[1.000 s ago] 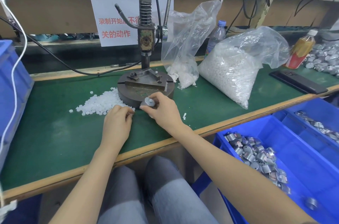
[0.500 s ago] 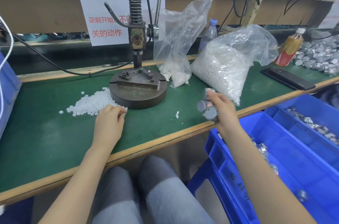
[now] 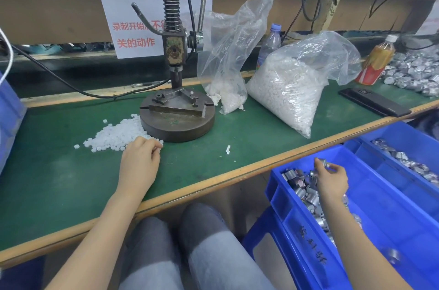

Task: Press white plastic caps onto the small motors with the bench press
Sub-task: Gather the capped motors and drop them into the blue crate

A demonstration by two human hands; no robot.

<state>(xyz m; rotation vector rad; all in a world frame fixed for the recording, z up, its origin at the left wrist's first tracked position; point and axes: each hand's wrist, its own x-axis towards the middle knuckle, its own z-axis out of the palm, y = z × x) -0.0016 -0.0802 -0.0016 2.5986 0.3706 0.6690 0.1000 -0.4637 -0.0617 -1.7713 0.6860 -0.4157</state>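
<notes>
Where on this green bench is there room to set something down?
Bare mat between the press base and the big cap bag, down to the bench edge, with one white scrap. Also left of the left hand, nearer than the loose caps. Crowded: back right, phone, motor heap.

My white caps (image 3: 118, 134) lie heaped against the bench press (image 3: 175, 121) base, left side; silvery motors (image 3: 303, 188) lie jumbled in my blue bin (image 3: 380, 197).

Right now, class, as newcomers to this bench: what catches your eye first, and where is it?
The tall bench press stands centrally on its round base, loose white caps heaped at its left where the left hand rests. A bulging bag of caps slumps to its right, and the right hand pinches a motor over the blue bin.
</notes>
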